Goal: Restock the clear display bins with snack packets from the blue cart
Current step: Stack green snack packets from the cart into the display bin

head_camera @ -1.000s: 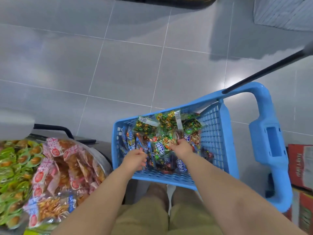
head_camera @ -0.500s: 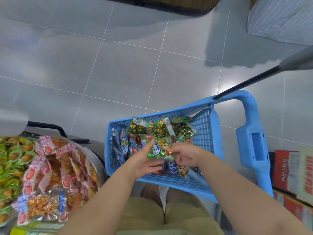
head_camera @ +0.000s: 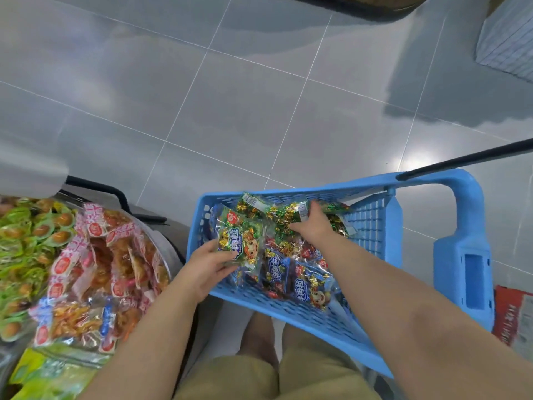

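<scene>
Snack packets heaped in our blue cart | left hand grips a green packet | right hand digs among packets, grip unclear | bin brimming

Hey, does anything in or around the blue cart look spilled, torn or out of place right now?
Nothing stands out. The snack packets lie loosely heaped inside the blue cart, none on the floor. The left hand holds one green packet; the right hand reaches into the pile.
</scene>
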Tool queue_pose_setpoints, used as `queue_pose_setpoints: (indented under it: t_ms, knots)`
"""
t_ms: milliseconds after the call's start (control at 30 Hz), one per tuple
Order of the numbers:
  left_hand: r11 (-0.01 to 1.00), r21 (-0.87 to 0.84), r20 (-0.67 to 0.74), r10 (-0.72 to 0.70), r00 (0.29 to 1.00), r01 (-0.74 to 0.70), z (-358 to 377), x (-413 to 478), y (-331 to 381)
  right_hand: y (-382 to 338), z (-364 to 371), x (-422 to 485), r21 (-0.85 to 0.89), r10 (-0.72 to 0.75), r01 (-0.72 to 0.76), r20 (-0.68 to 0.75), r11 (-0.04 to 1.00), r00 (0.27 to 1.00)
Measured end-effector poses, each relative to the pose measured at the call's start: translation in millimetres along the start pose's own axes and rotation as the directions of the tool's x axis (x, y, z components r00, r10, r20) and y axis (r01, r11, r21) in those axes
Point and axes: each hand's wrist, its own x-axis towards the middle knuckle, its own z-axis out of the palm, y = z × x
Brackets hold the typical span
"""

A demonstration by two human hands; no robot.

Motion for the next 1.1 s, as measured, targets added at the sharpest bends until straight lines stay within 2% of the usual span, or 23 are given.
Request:
queue_pose_setpoints:
  t_ms: [67,167,267,333,400,467,533,567,633,700,767,833,867,933,1000,1033,1067,1100]
  knots:
    - [0.999,0.014,-0.041,0.053,0.998,-0.052,-4.2,1.2,-1.7,4.0,3.8,2.3,0.003,-0.008,0.008,0.035,1.0,0.999]
    - [0.99,-0.03,-0.175,0.129,0.976,-0.136,-7.9,-0.5,1.6,12.2,4.8,-7.7,0.017,-0.054,0.052,0.106,0.999,0.993]
    - [0.978,-0.143,-0.158,0.127,0.979,-0.15,-13.0,-4.3,9.3,15.0,-3.8,-26.4,0.197,-0.074,0.074,-0.007,0.977,0.997]
    - [0.98,-0.14,-0.135,0.121,0.983,-0.14,-14.1,-7.6,15.7,7.4,-11.9,-42.9,0.365,-0.073,0.11,-0.113,0.924,0.991]
    - [0.987,-0.081,-0.122,0.13,0.984,-0.141,-10.5,-11.2,21.9,-4.9,-15.3,-62.4,0.427,-0.163,0.238,-0.207,0.872,0.965]
    - [0.988,-0.007,-0.124,0.15,0.981,-0.152,-2.9,-16.8,27.7,-20.8,-13.2,-84.3,0.363,-0.328,0.405,-0.256,0.839,0.909]
    - [0.987,-0.007,-0.106,0.159,0.982,-0.161,6.2,-24.5,32.4,-34.2,-5.1,-105.3,0.213,-0.53,0.568,-0.212,0.795,0.821]
    - [0.984,-0.045,-0.064,0.168,0.984,-0.171,10.4,-28.4,33.8,-38.7,1.3,-112.8,0.08,-0.641,0.659,-0.173,0.748,0.748]
    - [0.96,-0.194,0.06,0.219,0.974,-0.203,16.9,-35.2,34.7,-44.0,16.2,-121.0,-0.21,-0.816,0.79,-0.095,0.577,0.57]
    - [0.92,-0.338,0.132,0.254,0.958,-0.197,20.2,-41.4,34.7,-45.2,29.1,-124.0,-0.335,-0.87,0.808,-0.094,0.485,0.483]
    - [0.903,-0.398,0.178,0.248,0.952,-0.161,17.1,-41.3,31.5,-41.4,39.6,-125.2,-0.359,-0.875,0.803,-0.093,0.475,0.476]
    - [0.914,-0.379,0.214,0.237,0.948,-0.143,12.9,-41.7,28.4,-38.3,48.7,-127.2,-0.349,-0.863,0.801,-0.046,0.486,0.504]
    - [0.922,-0.363,0.222,0.227,0.948,-0.135,9.5,-41.6,26.4,-37.6,51.7,-127.3,-0.351,-0.868,0.81,-0.018,0.47,0.496]
    - [0.941,-0.317,0.235,0.201,0.951,-0.12,1.6,-41.9,22.9,-36.5,54.1,-126.4,-0.368,-0.905,0.854,0.07,0.368,0.42]
    - [0.953,-0.287,0.234,0.164,0.958,-0.094,-5.9,-43.2,20.0,-35.9,52.6,-125.8,-0.301,-0.918,0.911,0.193,0.282,0.348]
    - [0.959,-0.273,0.207,0.143,0.968,-0.083,-8.5,-43.1,19.0,-35.8,51.0,-126.0,-0.226,-0.901,0.926,0.249,0.303,0.356]
    - [0.963,-0.259,0.168,0.125,0.978,-0.079,-10.8,-42.6,18.3,-35.4,49.6,-125.8,-0.146,-0.872,0.917,0.284,0.373,0.399]
    - [0.965,-0.251,0.132,0.111,0.985,-0.075,-13.1,-41.8,17.6,-35.7,48.9,-124.5,-0.077,-0.838,0.879,0.273,0.47,0.472]
